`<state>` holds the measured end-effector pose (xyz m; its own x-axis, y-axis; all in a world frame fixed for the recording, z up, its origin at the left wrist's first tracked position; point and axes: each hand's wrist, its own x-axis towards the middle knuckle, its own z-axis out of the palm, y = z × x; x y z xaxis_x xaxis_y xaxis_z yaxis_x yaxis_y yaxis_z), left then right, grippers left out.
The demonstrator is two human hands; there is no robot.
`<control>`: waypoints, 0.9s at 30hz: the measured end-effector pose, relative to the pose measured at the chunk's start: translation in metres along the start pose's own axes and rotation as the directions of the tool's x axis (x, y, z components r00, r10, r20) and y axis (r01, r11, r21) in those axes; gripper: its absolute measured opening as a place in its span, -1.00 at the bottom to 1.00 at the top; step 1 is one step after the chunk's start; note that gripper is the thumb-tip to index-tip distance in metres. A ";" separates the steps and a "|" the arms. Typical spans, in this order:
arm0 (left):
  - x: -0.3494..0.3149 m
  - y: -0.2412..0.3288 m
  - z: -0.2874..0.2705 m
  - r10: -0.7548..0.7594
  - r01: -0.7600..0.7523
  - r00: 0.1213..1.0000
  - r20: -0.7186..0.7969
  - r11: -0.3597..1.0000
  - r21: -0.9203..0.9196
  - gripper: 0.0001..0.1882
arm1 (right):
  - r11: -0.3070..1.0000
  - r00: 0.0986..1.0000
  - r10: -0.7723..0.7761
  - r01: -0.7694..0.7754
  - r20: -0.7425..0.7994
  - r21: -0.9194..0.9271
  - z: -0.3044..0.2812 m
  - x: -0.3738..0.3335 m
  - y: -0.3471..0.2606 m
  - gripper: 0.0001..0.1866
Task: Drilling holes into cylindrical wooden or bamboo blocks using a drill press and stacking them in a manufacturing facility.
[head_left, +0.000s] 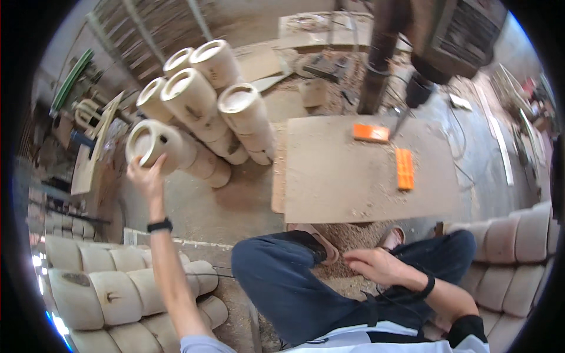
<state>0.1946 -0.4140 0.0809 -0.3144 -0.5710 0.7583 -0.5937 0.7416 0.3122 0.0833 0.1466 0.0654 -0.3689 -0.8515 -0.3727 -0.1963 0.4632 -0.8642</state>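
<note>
The left hand (147,176) is stretched out and grips a hollow wood drum (154,143) at the edge of the drum pile (206,100). The right hand (379,266) rests loose and empty over the knee (282,265). Past it lies a board (353,176) with two orange blocks (404,169).

Left arm extended up and forward, left hand (147,176) raised with fingers curled in a grasp; right forearm bent across the lap, right hand (376,265) relaxed, palm down, fingers loosely spread.
</note>
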 end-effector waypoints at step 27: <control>-0.197 0.340 0.016 0.426 0.521 0.581 0.694 0.460 -0.719 0.22 | 0.919 0.835 0.067 0.161 -0.547 0.360 -0.082 0.050 0.045 -0.34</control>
<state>0.0429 -0.0548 0.0289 -0.9494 -0.2598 0.1765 0.0953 0.2972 0.9500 -0.0184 0.1453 0.0356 -0.8178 -0.5451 -0.1845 0.0868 0.2001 -0.9759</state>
